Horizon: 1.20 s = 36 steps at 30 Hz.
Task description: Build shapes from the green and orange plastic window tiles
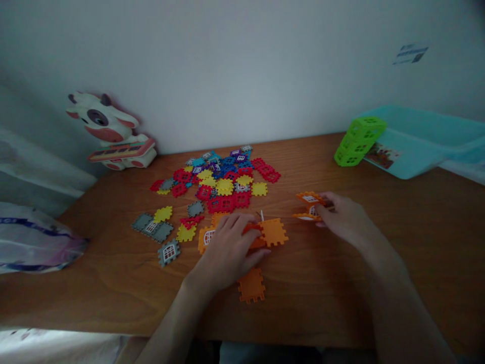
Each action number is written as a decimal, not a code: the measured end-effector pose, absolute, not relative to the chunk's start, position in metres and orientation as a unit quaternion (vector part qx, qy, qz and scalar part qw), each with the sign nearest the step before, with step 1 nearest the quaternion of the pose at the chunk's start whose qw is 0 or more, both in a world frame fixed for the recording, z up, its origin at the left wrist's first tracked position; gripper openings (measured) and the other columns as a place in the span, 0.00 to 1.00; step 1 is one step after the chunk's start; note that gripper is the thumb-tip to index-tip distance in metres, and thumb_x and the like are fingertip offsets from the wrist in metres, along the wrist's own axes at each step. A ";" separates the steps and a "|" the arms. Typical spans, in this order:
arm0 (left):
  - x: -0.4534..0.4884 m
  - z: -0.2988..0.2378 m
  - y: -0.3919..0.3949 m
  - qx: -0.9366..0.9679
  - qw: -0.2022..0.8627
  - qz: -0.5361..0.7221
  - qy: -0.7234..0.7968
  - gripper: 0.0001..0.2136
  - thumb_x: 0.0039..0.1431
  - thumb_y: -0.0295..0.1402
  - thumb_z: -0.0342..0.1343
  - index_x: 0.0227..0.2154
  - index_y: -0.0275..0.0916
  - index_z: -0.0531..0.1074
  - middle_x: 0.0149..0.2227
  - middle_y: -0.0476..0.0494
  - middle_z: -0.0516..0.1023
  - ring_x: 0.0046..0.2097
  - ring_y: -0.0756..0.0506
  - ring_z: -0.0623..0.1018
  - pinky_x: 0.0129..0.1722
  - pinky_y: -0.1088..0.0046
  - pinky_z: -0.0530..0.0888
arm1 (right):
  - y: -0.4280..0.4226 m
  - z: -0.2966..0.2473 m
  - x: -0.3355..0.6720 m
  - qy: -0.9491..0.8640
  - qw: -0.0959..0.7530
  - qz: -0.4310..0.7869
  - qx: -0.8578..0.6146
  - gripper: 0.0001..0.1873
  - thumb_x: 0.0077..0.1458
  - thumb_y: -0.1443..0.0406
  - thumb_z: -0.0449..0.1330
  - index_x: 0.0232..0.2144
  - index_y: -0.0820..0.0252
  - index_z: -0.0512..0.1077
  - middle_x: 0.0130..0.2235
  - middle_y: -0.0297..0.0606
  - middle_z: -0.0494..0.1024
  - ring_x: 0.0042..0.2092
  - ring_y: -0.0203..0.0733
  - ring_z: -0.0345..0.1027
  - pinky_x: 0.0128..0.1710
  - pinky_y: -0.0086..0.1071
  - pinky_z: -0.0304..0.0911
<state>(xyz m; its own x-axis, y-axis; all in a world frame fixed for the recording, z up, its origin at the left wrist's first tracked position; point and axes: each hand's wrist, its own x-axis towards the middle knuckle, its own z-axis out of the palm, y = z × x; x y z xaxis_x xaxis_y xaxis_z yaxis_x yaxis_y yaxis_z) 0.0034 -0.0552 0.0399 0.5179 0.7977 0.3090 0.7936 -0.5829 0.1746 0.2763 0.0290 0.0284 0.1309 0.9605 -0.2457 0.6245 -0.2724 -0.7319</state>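
Note:
My left hand (227, 247) presses down on a joined group of orange interlocking plastic panels (273, 232), its fingers curled over them. A white-windowed orange panel (206, 237) shows beside my left fingers. My right hand (341, 216) grips a small orange panel assembly with white windows (308, 206) by its right side. A loose orange square panel (251, 285) lies flat just below my left hand. Further left and back spreads a heap of red, yellow, blue and grey panels (223, 184), with grey window panels (168, 252) nearest my left hand.
The wooden tabletop (94, 273) runs back to a white wall. A cow-shaped toy (109, 131) stands at the back left. A green panel cube (359, 141) leans against a teal plastic box (417, 144) at the back right. A plastic bag (30, 242) lies at the left edge.

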 end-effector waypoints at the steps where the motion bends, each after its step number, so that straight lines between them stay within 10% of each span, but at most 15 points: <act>1: 0.005 0.038 -0.056 0.869 0.004 0.186 0.459 0.13 0.64 0.42 0.63 0.42 0.37 0.78 0.53 0.37 0.77 0.54 0.35 0.75 0.54 0.51 0.76 | 0.029 0.028 0.276 -0.556 0.234 0.357 -0.713 0.14 0.62 0.67 0.58 0.49 0.60 0.76 0.41 0.47 0.84 0.29 0.45 0.81 0.30 0.37 0.78; 8: 0.013 0.027 -0.054 0.851 -0.009 0.226 0.474 0.15 0.61 0.46 0.64 0.37 0.37 0.79 0.50 0.36 0.78 0.52 0.35 0.77 0.51 0.50 0.77 | 0.029 0.021 0.277 -0.558 0.216 0.342 -0.724 0.15 0.62 0.59 0.60 0.48 0.59 0.76 0.39 0.46 0.84 0.24 0.45 0.79 0.27 0.39 0.77; 20: -0.003 0.028 -0.046 0.851 -0.004 0.246 0.465 0.12 0.67 0.41 0.59 0.33 0.39 0.80 0.52 0.39 0.79 0.52 0.38 0.78 0.52 0.54 0.76 | -0.015 0.070 0.269 -0.697 0.168 0.110 -0.688 0.20 0.61 0.54 0.58 0.49 0.60 0.76 0.48 0.51 0.81 0.46 0.59 0.79 0.45 0.51 0.72; 26: -0.012 0.034 -0.045 0.857 -0.001 0.217 0.467 0.12 0.69 0.40 0.58 0.34 0.39 0.81 0.53 0.39 0.80 0.53 0.38 0.78 0.53 0.54 0.76 | -0.067 0.059 0.204 -0.840 0.090 0.177 -0.505 0.08 0.55 0.62 0.65 0.38 0.56 0.78 0.40 0.46 0.84 0.37 0.53 0.80 0.33 0.41 0.73; 36: -0.018 0.033 -0.046 0.857 0.019 0.204 0.473 0.12 0.69 0.41 0.57 0.38 0.41 0.81 0.56 0.41 0.78 0.56 0.39 0.78 0.56 0.55 0.75 | -0.089 0.034 0.157 -0.838 0.016 0.271 -0.474 0.27 0.42 0.68 0.77 0.46 0.60 0.76 0.51 0.52 0.79 0.48 0.60 0.77 0.40 0.46 0.75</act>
